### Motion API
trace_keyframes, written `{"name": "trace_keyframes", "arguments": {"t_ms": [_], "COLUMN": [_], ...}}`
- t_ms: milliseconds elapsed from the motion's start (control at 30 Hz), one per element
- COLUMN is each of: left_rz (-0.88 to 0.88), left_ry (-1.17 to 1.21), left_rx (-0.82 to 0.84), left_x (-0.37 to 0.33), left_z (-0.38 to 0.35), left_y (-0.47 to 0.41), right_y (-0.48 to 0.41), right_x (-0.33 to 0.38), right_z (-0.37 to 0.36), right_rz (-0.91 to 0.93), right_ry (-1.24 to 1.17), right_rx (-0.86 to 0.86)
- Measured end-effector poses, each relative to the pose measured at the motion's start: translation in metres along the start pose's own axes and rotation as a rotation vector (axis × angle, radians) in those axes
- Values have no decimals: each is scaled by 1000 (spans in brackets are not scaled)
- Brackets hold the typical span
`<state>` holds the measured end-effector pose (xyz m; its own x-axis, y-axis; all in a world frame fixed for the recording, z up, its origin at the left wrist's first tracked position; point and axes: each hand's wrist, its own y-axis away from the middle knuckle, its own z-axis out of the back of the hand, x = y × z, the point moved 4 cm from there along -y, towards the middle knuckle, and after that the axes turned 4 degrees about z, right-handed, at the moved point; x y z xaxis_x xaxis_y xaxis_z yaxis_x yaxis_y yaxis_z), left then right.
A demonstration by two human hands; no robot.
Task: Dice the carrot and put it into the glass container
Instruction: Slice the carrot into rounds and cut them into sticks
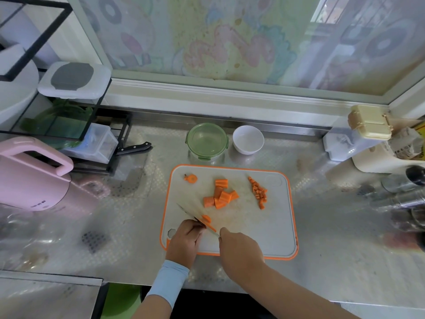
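Observation:
A white cutting board (264, 226) with an orange rim lies on the steel counter. My left hand (185, 239) holds down a carrot piece (206, 218) at the board's near left. My right hand (240, 248) grips a knife (195, 218); the blade runs up and left across that piece and the handle is hidden in my fist. Several larger carrot chunks (220, 195) lie mid-board, a small heap of diced carrot (259, 192) sits to the right, and the cut-off carrot top (190, 178) rests at the far left corner. Behind the board stands the round glass container (207, 140) with green clips.
A white bowl (248, 139) stands right of the container. A second black-handled knife (135, 147) lies by the black rack (108, 134) at left. A pink kettle (32, 176) sits at far left. Boxes and jars crowd the right edge (372, 139).

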<state>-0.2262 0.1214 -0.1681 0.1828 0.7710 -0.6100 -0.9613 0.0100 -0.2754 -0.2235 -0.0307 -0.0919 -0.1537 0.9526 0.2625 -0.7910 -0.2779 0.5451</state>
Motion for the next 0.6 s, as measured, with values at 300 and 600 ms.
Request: {"name": "trace_keyframes", "arguments": {"t_ms": [300, 600], "left_rz": [-14, -4], "left_ry": [24, 37], "left_rx": [-29, 2], "left_x": [-2, 1], "left_z": [1, -1], "left_y": [-2, -1], "right_y": [-7, -12], "right_x": [6, 11], "right_z": [4, 5], "right_rz": [-9, -45], "right_ry": [13, -21], "right_rx": [40, 83]}}
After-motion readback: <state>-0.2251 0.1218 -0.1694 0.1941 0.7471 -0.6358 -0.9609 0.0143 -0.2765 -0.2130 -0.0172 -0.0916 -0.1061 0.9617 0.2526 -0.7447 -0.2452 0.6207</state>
